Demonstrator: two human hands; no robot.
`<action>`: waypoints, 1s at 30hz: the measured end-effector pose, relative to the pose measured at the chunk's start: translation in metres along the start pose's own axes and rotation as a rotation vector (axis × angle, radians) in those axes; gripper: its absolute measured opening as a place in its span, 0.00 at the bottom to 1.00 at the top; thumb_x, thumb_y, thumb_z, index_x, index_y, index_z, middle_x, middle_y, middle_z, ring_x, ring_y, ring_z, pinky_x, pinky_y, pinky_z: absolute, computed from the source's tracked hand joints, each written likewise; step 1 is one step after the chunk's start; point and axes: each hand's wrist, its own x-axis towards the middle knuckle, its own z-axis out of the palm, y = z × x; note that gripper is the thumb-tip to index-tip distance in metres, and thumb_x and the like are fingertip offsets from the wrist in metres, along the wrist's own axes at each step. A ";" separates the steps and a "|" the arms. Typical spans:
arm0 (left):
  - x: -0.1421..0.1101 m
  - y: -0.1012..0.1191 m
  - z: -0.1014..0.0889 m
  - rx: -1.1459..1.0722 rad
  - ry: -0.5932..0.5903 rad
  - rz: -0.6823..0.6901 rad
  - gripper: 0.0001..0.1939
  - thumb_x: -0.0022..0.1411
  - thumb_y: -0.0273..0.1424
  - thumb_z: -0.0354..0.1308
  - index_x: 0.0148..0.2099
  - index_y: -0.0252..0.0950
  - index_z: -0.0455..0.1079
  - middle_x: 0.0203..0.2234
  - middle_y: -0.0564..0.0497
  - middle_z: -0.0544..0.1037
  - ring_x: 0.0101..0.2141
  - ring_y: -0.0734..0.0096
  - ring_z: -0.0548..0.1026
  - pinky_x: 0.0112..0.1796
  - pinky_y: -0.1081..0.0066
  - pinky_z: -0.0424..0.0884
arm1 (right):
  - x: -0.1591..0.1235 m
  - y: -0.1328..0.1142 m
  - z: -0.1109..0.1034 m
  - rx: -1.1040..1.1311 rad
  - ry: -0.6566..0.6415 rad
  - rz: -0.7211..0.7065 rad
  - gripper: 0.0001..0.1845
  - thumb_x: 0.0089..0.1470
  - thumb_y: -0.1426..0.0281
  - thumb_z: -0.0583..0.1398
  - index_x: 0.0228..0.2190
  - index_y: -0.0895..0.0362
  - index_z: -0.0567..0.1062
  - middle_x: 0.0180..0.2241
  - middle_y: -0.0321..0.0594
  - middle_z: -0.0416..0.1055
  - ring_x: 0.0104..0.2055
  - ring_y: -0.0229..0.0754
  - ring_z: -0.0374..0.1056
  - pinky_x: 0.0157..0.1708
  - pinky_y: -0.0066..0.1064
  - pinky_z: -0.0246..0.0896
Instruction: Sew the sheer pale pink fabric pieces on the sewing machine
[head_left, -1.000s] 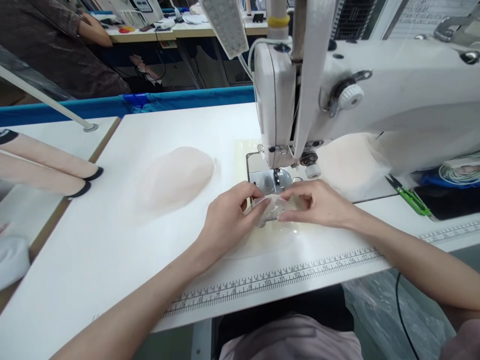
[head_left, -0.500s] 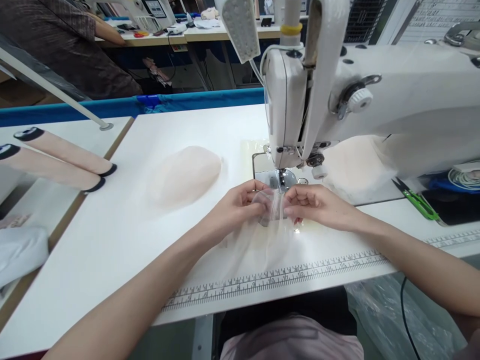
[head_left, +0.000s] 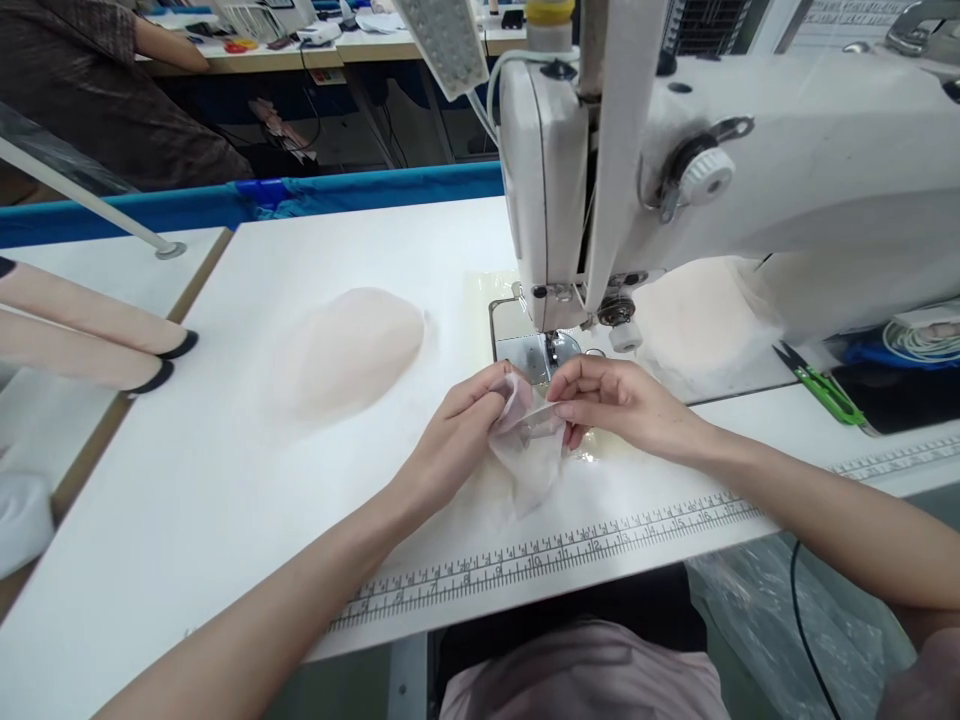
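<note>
A small piece of sheer, pale fabric (head_left: 529, 450) is bunched between my two hands, just in front of the sewing machine's needle area (head_left: 553, 345). My left hand (head_left: 476, 410) pinches its left side between thumb and fingers. On the other side, my right hand (head_left: 604, 400) grips the upper right edge with thumb and fingertips. The lower part of the fabric hangs toward the printed ruler. Behind the hands stands the white sewing machine (head_left: 551, 190), its metal plate (head_left: 517, 345) partly covered by fingers and cloth.
Sheer pale pieces lie on the table at left (head_left: 352, 350) and under the machine arm (head_left: 701, 320). Green-handled scissors (head_left: 825, 390) rest at right by a black item. Two peach-coloured rolls (head_left: 90, 330) lie far left. A ruler strip (head_left: 540, 560) follows the front edge. Another person (head_left: 112, 90) is beyond.
The fabric, earlier stretched smooth toward me, is now gathered and folded between the hands. My left hand has turned and closed more on it. The whole view has shifted slightly.
</note>
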 end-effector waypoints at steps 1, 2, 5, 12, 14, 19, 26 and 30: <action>-0.001 0.001 0.001 -0.050 -0.004 -0.031 0.06 0.56 0.26 0.46 0.29 0.37 0.64 0.21 0.56 0.61 0.23 0.76 0.59 0.25 0.74 0.57 | 0.000 0.001 0.001 -0.015 0.005 -0.017 0.06 0.55 0.70 0.62 0.35 0.58 0.71 0.27 0.33 0.71 0.29 0.34 0.71 0.33 0.29 0.70; -0.001 0.002 0.003 -0.096 -0.013 -0.056 0.06 0.58 0.28 0.47 0.29 0.38 0.63 0.21 0.56 0.60 0.23 0.76 0.59 0.25 0.73 0.57 | 0.000 0.002 0.002 -0.033 0.009 -0.031 0.07 0.54 0.70 0.63 0.36 0.57 0.71 0.28 0.32 0.70 0.30 0.34 0.70 0.33 0.28 0.69; -0.003 0.007 0.002 -0.159 -0.099 -0.067 0.09 0.62 0.38 0.49 0.32 0.38 0.62 0.24 0.55 0.63 0.24 0.74 0.61 0.25 0.73 0.60 | 0.000 0.003 0.004 -0.072 0.030 -0.082 0.11 0.50 0.71 0.66 0.35 0.56 0.71 0.30 0.31 0.69 0.32 0.32 0.67 0.34 0.26 0.67; 0.000 0.008 -0.011 -0.090 -0.228 -0.128 0.04 0.54 0.31 0.55 0.33 0.39 0.62 0.26 0.54 0.64 0.26 0.73 0.64 0.25 0.73 0.62 | 0.000 0.002 -0.003 -0.080 0.106 -0.181 0.08 0.52 0.71 0.64 0.35 0.57 0.72 0.32 0.35 0.70 0.35 0.35 0.69 0.37 0.30 0.68; 0.000 0.007 -0.010 -0.037 -0.194 -0.103 0.03 0.55 0.31 0.53 0.33 0.39 0.61 0.25 0.54 0.64 0.25 0.74 0.63 0.24 0.74 0.61 | 0.000 0.002 -0.003 -0.111 0.120 -0.195 0.07 0.52 0.70 0.64 0.35 0.57 0.72 0.33 0.35 0.71 0.36 0.36 0.70 0.38 0.31 0.68; -0.001 0.009 -0.003 0.199 -0.115 0.015 0.06 0.58 0.34 0.55 0.34 0.38 0.63 0.27 0.56 0.67 0.27 0.75 0.65 0.26 0.75 0.61 | -0.002 0.001 -0.001 -0.080 0.120 -0.198 0.04 0.55 0.71 0.61 0.35 0.57 0.71 0.31 0.35 0.71 0.32 0.36 0.71 0.35 0.31 0.69; -0.001 0.004 0.008 0.305 0.068 0.130 0.12 0.55 0.36 0.62 0.31 0.38 0.62 0.21 0.59 0.66 0.21 0.78 0.61 0.23 0.76 0.57 | -0.002 0.002 0.004 -0.321 0.159 -0.150 0.22 0.45 0.67 0.69 0.41 0.55 0.69 0.36 0.35 0.69 0.30 0.34 0.65 0.31 0.29 0.66; -0.004 0.000 0.012 0.353 0.140 0.163 0.12 0.58 0.37 0.61 0.31 0.39 0.61 0.21 0.59 0.68 0.22 0.76 0.64 0.24 0.75 0.60 | -0.003 0.006 0.003 -0.391 0.207 -0.125 0.17 0.47 0.70 0.67 0.40 0.54 0.71 0.33 0.33 0.71 0.28 0.32 0.65 0.27 0.26 0.64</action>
